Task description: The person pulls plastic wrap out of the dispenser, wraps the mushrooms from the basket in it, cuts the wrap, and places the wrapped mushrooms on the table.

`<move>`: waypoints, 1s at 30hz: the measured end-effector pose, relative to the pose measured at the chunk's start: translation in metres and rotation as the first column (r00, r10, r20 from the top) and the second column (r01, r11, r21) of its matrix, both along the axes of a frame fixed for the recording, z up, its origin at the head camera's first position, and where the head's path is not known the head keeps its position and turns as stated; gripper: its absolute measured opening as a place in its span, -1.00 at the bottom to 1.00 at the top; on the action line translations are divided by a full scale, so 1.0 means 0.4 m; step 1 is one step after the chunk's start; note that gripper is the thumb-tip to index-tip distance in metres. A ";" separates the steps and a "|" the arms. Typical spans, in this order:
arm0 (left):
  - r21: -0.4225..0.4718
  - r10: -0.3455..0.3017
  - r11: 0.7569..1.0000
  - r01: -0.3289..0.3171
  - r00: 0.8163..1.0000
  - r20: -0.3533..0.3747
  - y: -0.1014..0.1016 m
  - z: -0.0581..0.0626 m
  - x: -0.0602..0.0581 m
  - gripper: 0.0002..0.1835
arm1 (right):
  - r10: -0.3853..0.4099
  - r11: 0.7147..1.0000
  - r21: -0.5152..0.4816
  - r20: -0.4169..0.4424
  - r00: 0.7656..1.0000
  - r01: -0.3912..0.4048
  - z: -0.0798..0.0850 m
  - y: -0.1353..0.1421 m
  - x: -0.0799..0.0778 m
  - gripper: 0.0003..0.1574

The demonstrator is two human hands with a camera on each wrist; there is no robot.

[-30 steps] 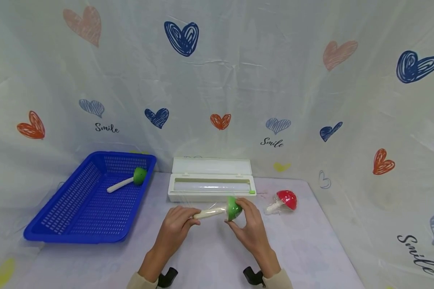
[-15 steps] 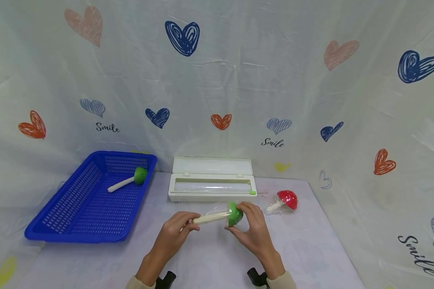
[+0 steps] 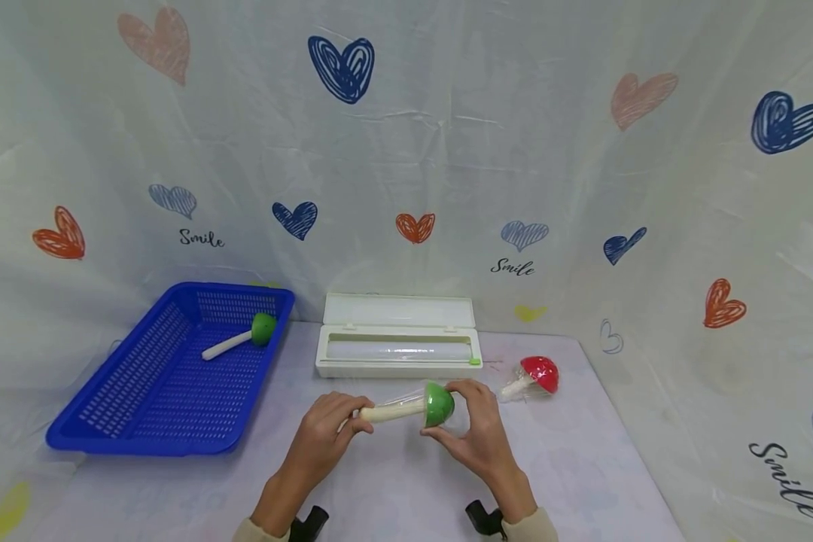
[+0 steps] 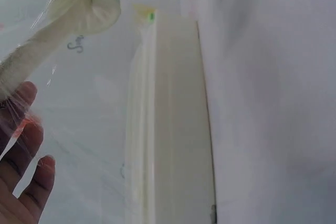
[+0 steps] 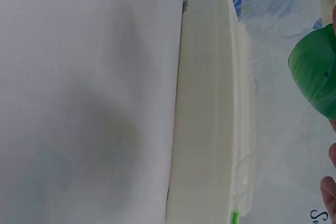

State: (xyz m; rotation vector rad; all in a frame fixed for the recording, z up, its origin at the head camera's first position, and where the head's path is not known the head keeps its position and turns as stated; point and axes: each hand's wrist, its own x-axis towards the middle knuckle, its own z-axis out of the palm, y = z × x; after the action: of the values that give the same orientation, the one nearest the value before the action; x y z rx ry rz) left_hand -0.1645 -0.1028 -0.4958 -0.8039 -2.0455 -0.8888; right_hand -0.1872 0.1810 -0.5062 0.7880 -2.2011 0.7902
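Between both hands a toy mushroom with a green cap point(image 3: 438, 405) and a pale stem is held level above the table, clear plastic film point(image 4: 51, 72) around it. My left hand point(image 3: 325, 436) pinches the stem's end between thumb and fingers. On the cap's side, my right hand point(image 3: 477, 433) grips the cap with thumb below and fingers above. The right wrist view shows the green cap at its right edge, with fingertips point(image 5: 328, 187) below it. Behind the hands stands a white cling film dispenser point(image 3: 398, 370), lid up, with a film roll inside.
A blue plastic basket point(image 3: 135, 444) stands at the left, holding another green-capped toy mushroom point(image 3: 263, 330). To the right of the dispenser lies a red-capped toy mushroom point(image 3: 539, 374) wrapped in film. A heart-printed curtain point(image 3: 406, 150) hangs behind the table.
Both hands have lowered the green mushroom slightly towards me. Film that stood loose above the stem now lies closer to it. The basket, dispenser and red mushroom stay put.
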 end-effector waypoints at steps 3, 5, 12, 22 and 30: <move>-0.009 0.021 1.000 -0.020 0.999 0.050 0.001 -0.003 -0.003 -0.64 | 0.013 1.000 0.005 0.011 1.000 -0.013 -0.009 0.000 -0.009 -0.09; -0.014 0.037 0.999 -0.036 0.995 0.089 0.003 -0.011 -0.005 -0.67 | 0.014 1.000 0.009 0.026 1.000 -0.015 -0.019 -0.001 -0.017 -0.13; -0.086 0.173 0.984 -0.157 0.958 0.231 0.005 -0.066 -0.023 -0.76 | -0.066 0.998 0.005 0.274 0.959 0.067 -0.071 -0.021 -0.034 -0.17; -0.294 0.395 0.914 -0.280 0.779 0.487 0.028 -0.118 -0.083 -0.76 | -0.173 0.985 0.058 0.463 0.869 0.165 -0.112 -0.045 -0.086 -0.34; -0.324 0.452 0.889 -0.325 0.744 0.493 0.043 -0.135 -0.122 -0.77 | -0.218 0.976 0.110 0.477 0.852 0.188 -0.121 -0.068 -0.121 -0.30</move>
State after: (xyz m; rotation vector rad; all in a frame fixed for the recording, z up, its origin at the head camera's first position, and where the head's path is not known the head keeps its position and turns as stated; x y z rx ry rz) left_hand -0.2134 -0.0857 -0.5496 -0.1840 -2.7338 -0.7091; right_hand -0.2355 0.1538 -0.5547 0.3921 -2.7130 0.8902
